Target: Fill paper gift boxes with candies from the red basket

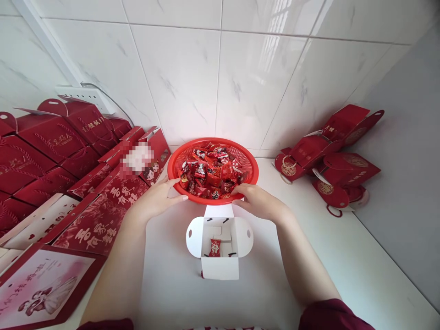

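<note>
A round red plastic basket [253,172] full of red-wrapped candies [213,170] stands against the wall. At its left front rim is my left hand [161,197], fingers apart and touching the rim. My right hand [256,199] rests on the right front rim, fingers parted, with fingertips by the candies; no candy shows in either hand. In front of the basket an open white-lined box [220,269] has its flaps spread outward. One red-wrapped candy [215,248] lies inside it.
Rows of dark red boxes with rope handles [57,142] fill the left side, beside flatter printed red boxes [99,222]. Several red gift boxes [309,151] lie piled at the right by the wall. A power strip [87,98] sits behind the left boxes.
</note>
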A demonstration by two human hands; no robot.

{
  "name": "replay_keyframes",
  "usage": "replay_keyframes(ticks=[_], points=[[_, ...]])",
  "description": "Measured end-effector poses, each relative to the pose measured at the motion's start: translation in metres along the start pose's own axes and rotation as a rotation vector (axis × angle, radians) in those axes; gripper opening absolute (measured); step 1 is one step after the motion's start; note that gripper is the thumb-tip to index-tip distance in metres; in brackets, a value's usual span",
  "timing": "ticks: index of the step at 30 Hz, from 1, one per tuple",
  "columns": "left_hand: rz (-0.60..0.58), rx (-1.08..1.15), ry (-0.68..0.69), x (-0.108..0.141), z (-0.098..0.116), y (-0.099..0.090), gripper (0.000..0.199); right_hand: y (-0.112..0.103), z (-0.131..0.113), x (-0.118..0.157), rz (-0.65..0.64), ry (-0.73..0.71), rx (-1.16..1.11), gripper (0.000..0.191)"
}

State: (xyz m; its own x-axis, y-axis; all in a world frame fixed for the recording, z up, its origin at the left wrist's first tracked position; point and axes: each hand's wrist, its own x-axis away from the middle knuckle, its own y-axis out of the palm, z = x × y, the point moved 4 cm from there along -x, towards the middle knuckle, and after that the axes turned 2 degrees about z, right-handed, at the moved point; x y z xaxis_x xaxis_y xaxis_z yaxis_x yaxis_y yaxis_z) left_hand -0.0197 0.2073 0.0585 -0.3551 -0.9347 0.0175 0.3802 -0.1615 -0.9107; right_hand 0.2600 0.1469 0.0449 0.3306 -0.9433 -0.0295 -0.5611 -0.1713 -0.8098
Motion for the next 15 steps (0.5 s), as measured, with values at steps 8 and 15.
replay_keyframes(ticks=[8,15], points=[[-0.018,0.057,0.006,-0.0005,-0.0016,0.0020,0.066,-0.0027,0.0029,-0.0037,0.007,-0.035,-0.059,0.022],[-0.018,0.074,0.028,0.0015,0.0038,-0.0021,0.059,-0.0046,0.0009,-0.0056,0.003,-0.059,-0.126,0.022]])
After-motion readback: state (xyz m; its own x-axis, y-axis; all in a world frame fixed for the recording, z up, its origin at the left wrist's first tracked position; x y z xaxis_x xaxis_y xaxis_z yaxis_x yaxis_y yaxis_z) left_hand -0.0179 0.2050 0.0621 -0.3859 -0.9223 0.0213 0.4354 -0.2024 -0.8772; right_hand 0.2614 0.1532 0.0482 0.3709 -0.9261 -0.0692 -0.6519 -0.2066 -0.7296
